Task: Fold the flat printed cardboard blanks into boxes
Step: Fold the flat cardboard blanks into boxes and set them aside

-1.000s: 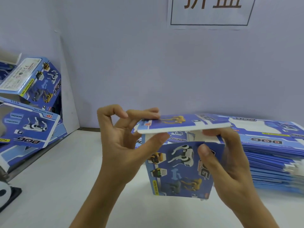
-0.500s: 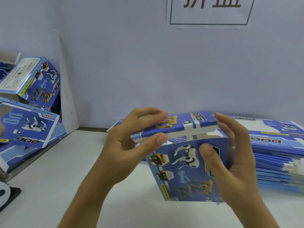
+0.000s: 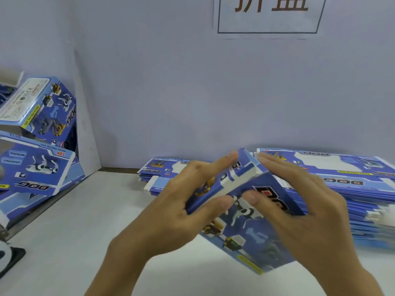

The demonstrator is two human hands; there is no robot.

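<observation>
A blue printed box [image 3: 252,227] with toy-dog pictures is held above the white table [image 3: 89,231], tilted with its top end up and to the right. My left hand [image 3: 181,206] grips the top flap, fingers over it and thumb beneath. My right hand [image 3: 299,206] holds the box's right side, thumb on the front panel, fingers straight along the far edge. A stack of flat blue blanks [image 3: 342,184] lies behind on the right, a smaller stack [image 3: 158,169] behind the left hand.
Folded blue boxes [image 3: 40,116] are piled at the left against a white board. A dark object [image 3: 8,257] sits at the left table edge. A paper sign [image 3: 269,13] hangs on the wall above.
The box has tipped from upright to slanted. The top flap has come down onto the box's end. Both hands moved with it, my right fingers now straighter along the far side.
</observation>
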